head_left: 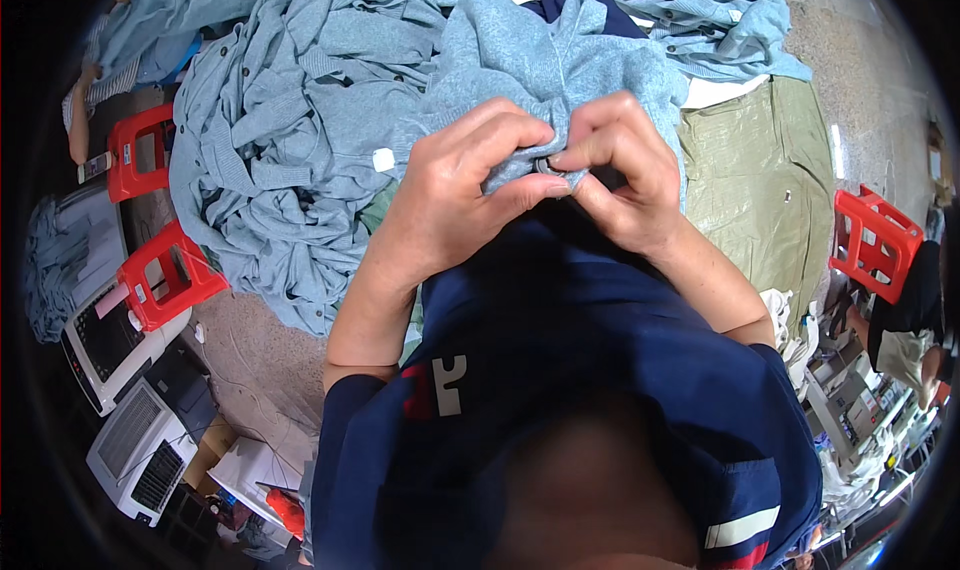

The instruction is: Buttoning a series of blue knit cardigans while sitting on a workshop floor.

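Note:
A light blue-grey knit cardigan [505, 55] is spread in front of me, its near edge bunched up between my hands. My left hand [445, 185] grips that edge from the left, thumb and bent fingers pressed into the knit. From the right, my right hand [630, 175] pinches the same edge, its fingertips almost meeting the left thumb. A small dark round button [543, 166] shows between the fingertips. Whether it sits in a buttonhole I cannot tell, since the fingers partly cover it.
Similar cardigans [290, 120] lie heaped at the left, a white tag [383, 160] among them. Olive sheeting [755, 200] covers the right side. Red stools stand at the left [170, 275] and right [880, 245]. A person's arm [80, 120] shows at far left, near a phone [95, 167].

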A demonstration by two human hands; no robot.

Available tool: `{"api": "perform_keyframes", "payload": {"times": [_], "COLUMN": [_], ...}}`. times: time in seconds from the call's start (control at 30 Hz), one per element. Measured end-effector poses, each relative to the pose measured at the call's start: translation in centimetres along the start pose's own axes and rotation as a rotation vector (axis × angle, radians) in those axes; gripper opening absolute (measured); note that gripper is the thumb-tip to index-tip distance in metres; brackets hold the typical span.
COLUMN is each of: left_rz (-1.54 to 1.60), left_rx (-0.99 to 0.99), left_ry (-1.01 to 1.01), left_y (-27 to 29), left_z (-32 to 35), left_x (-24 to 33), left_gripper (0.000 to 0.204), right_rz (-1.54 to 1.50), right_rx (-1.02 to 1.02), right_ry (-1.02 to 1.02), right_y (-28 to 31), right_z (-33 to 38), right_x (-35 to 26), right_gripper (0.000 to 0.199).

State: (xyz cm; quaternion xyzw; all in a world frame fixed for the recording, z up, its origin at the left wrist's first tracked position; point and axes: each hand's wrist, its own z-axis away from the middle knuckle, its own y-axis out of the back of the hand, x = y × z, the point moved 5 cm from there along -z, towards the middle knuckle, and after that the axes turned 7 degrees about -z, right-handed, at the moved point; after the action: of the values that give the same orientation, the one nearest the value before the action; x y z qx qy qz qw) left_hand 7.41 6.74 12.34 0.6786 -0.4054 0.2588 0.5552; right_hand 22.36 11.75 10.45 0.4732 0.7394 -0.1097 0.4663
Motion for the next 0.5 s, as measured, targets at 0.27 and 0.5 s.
{"api": "perform_keyframes", "payload": {"times": [0.27, 0.5], "left_rz": [-0.284, -0.316], "left_rx": [0.075, 0.208], "left_ry": [-0.264, -0.362], "left_y": [0.0, -0.7], "left_z": [0.4, 1.2], "left_x": [0.5, -0.3], "left_gripper": [0.027, 0.022], "right_rz": [-0.111, -0.204], "right_rx": [-0.085, 0.151], "right_ry": [-0.227, -0.206], "right_y": [-1.0, -0.7], "right_z": [-0.5, 0.0], "right_x": [1.7, 2.5], "right_gripper": [0.025, 0.017]}}
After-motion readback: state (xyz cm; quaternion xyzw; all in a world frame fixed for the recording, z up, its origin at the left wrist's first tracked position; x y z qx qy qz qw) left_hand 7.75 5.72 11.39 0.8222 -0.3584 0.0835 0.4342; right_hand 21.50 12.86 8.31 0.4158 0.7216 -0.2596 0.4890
